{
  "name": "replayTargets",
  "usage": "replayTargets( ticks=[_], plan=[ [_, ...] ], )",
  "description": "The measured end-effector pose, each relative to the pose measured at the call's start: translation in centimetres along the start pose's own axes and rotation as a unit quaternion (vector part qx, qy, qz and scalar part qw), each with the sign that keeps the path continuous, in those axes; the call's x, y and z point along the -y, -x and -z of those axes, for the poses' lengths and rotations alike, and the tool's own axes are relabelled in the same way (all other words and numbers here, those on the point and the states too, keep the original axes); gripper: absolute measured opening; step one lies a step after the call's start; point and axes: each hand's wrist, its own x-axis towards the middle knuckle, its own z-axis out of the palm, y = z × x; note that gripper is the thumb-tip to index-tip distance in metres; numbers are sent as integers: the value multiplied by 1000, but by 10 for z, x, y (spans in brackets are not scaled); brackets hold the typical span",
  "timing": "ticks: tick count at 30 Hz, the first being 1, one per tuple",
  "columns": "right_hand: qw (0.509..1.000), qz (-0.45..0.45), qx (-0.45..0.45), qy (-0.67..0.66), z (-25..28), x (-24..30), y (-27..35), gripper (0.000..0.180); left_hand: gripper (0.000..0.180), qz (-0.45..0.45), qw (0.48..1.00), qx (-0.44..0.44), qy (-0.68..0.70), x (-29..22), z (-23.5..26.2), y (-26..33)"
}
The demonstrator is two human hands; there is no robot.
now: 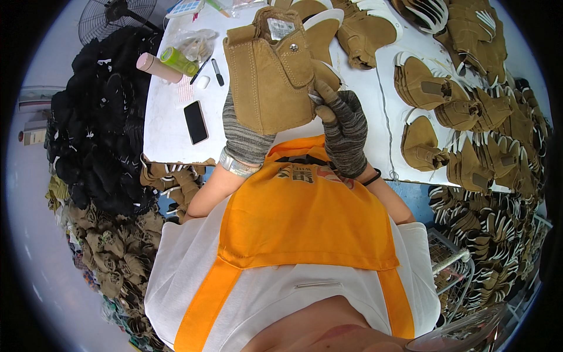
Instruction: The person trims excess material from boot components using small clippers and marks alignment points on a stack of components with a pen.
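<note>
A tan suede boot upper (267, 88) with a snap stud, stitched seams and a white inner label is held up over the near edge of the white table. My left hand (249, 138), in a grey knit glove, supports it from behind and below on its left side; the fingers are hidden by the suede. At the upper's right edge is my right hand (346, 126), gloved the same way, with thumb and fingers pinched together. A small pale tip shows between those fingertips, too small to name.
More tan uppers (425, 144) lie in rows and stacks on the table (170, 138)'s right and far side. On the left are a phone (196, 122), marker (217, 72), pink bottle (159, 67) and green bottle (179, 61). Black piles (97, 129) and a fan (117, 14) stand beyond.
</note>
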Motion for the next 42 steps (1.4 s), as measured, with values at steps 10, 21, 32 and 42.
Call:
replayTargets(
  ticks=[10, 21, 32, 42],
  plan=[
    [958, -210, -83, -178, 7, -20, 5, 34, 52, 51, 911, -15, 409, 5, -5, -5],
    [934, -318, -92, 133, 69, -211, 97, 33, 84, 129, 838, 73, 525, 34, 2, -12],
    [850, -453, -230, 141, 123, -255, 161, 29, 60, 182, 602, -11, 778, 48, 6, -1],
    [780, -332, -23, 530, 109, -207, 139, 30, 56, 172, 498, -24, 849, 60, 3, -4]
  ],
)
